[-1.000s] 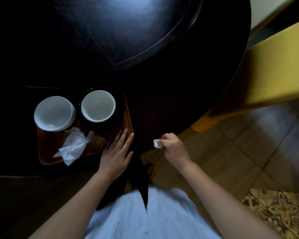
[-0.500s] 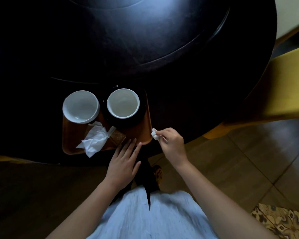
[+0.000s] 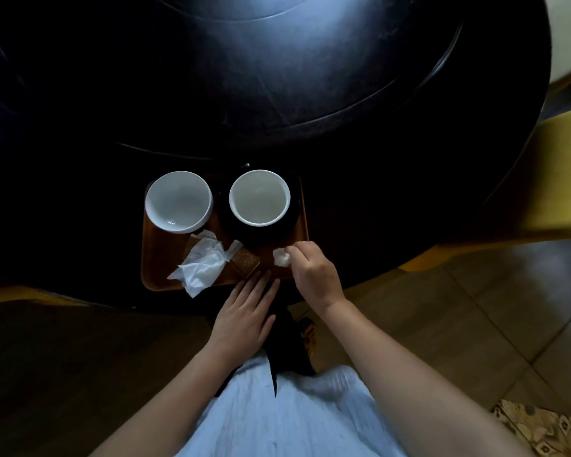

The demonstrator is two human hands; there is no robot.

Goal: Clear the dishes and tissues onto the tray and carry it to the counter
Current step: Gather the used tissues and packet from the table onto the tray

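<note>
A brown tray (image 3: 152, 258) lies at the near edge of a dark round table (image 3: 277, 94). On it stand two white bowls: one at the left (image 3: 178, 201), the other (image 3: 259, 196) resting on a dark dish (image 3: 261, 235). A crumpled white tissue (image 3: 201, 267) and a small brown patterned packet (image 3: 246, 262) lie on the tray's front part. My right hand (image 3: 314, 275) hovers over the tray's right front corner, fingers pinched on a small tissue wad (image 3: 281, 257). My left hand (image 3: 244, 315) rests flat at the tray's front edge, fingers apart, holding nothing.
A yellow chair (image 3: 561, 179) stands at the table's right side. Brown tiled floor (image 3: 459, 318) lies on the right, with a patterned rug (image 3: 548, 430) at the bottom right corner. The far tabletop carries a raised round centre.
My right hand has carried the small tissue wad leftward from beyond the table's edge to over the tray's right front corner. My left hand has stayed at the tray's front edge.
</note>
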